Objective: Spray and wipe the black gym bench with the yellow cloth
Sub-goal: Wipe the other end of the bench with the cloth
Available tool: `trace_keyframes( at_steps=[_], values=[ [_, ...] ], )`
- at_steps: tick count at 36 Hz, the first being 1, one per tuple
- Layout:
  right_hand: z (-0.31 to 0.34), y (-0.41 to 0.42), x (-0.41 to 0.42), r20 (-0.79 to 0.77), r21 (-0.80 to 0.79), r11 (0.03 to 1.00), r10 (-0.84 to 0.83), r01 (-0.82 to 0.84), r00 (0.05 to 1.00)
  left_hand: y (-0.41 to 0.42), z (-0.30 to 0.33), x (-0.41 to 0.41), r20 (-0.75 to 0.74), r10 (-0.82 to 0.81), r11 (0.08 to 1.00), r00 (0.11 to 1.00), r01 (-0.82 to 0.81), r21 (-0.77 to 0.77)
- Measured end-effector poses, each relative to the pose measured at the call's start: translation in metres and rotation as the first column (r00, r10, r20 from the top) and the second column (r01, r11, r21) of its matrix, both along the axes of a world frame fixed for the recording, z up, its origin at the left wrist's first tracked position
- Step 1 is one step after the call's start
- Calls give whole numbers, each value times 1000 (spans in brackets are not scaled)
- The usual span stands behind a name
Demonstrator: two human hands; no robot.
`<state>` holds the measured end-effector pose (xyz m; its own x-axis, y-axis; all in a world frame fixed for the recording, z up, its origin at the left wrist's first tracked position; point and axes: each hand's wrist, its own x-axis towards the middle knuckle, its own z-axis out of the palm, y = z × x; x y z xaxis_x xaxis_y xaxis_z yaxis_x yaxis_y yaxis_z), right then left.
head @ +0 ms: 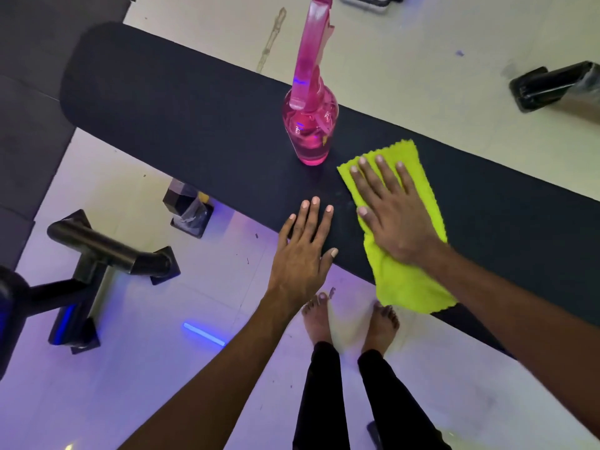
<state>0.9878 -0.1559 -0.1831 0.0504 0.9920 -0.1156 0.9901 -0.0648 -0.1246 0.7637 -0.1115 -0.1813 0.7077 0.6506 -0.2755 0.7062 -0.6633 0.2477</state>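
Note:
The black gym bench (181, 118) runs diagonally from upper left to lower right. A pink spray bottle (310, 125) stands upright on it, near the far edge. The yellow cloth (406, 280) lies flat across the pad, its near end hanging over the bench's front edge. My right hand (393, 212) presses flat on the cloth with straight, spread fingers. My left hand (303, 251) rests flat on the bare pad at the front edge, just left of the cloth, fingers straight and holding nothing.
A black metal frame (107, 251) of gym equipment stands on the floor at the left. The bench's foot (190, 211) shows below the pad. Another black foot (552, 86) sits at upper right. My bare feet (350, 323) stand on the pale tiles beside the bench.

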Motion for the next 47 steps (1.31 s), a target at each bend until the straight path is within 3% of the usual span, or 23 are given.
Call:
trace_keyframes(
  at_steps=[3, 5, 8, 10, 14, 18, 20, 24, 28, 30, 32, 36, 38, 43, 47],
  values=[
    [4, 22, 20, -2, 20, 999, 30, -30, 1000, 4, 4, 0, 20, 31, 998, 999, -30, -49],
    [7, 18, 14, -32, 32, 991, -126, 127, 992, 9, 7, 1, 24, 73, 994, 997, -71, -87],
    [7, -7, -15, -50, 29, 904, -426, 428, 903, 16, 10, -1, 3, 115, 988, 993, -114, -106],
    [6, -21, -43, -39, 3, 867, -499, 499, 866, 19, 10, -4, 1, 104, 989, 995, -103, -104],
    [0, -23, -74, -17, -21, 947, -321, 321, 947, 22, 7, -11, 18, 93, 991, 996, -90, -102],
    [-6, 10, -32, -28, 37, 999, -23, 24, 999, 25, 3, -16, 19, 100, 992, 995, -98, -74],
    [-4, 26, -10, -34, 53, 998, 25, -23, 999, 24, 2, -17, 23, 96, 994, 995, -95, -58],
    [2, 31, -10, -61, 62, 978, -197, 200, 979, 25, 3, -19, 14, 92, 994, 996, -91, -64],
    [7, 5, -48, -62, 38, 840, -539, 542, 840, 29, 7, -22, 36, 85, 989, 996, -80, -124],
    [5, -7, -77, -54, 9, 845, -533, 534, 844, 31, 9, -23, 34, 78, 987, 996, -72, -142],
    [1, -11, -94, -39, -9, 909, -416, 416, 909, 33, 9, -23, 24, 69, 987, 997, -65, -150],
    [-6, 7, -67, -11, 36, 985, -166, 166, 986, 35, 9, -25, 10, 49, 987, 999, -47, -154],
    [-6, 17, -49, -16, 45, 992, -120, 121, 993, 36, 9, -26, 7, 47, 988, 999, -45, -147],
    [-3, 24, -39, -37, 64, 941, -330, 331, 943, 36, 11, -30, -17, 49, 988, 999, -50, -143],
    [3, 6, -60, -42, 46, 801, -596, 597, 802, 33, 12, -28, -24, 63, 989, 998, -65, -135]
  ],
)
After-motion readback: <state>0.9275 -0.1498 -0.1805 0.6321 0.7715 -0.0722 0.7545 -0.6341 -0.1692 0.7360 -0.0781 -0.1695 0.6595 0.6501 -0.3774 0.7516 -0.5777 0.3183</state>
